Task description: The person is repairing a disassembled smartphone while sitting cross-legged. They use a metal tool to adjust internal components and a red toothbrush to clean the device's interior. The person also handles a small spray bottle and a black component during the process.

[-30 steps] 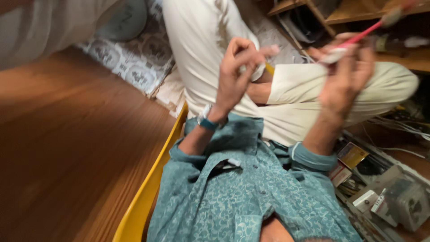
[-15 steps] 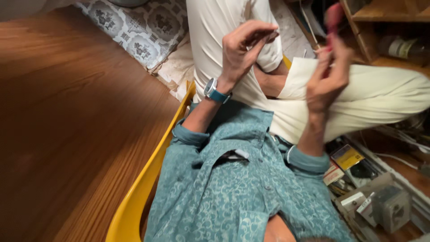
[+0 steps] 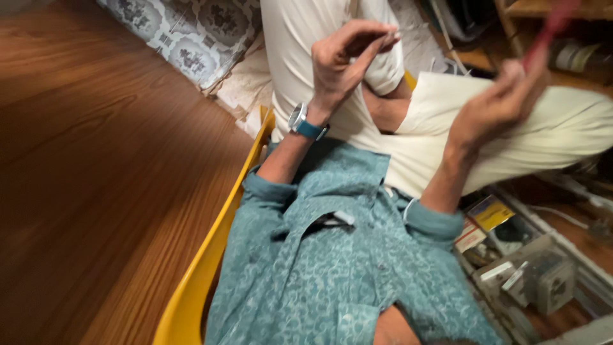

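Head view: right hand [image 3: 504,105] grips red tool [image 3: 546,29] upward; left hand [image 3: 345,61] pinches something small.

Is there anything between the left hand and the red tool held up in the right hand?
Nothing visible. The left hand and the right hand, which holds the red tool, are both raised above the lap with only open space between them. The tool is blurred.

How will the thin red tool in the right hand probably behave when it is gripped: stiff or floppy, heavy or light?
The red tool looks slim and straight, so it is probably stiff. The right hand holds it up with the fingertips alone, which suggests it is light. Being so narrow, it may twist or slip in a loose grip. It is blurred, so its material is unclear.
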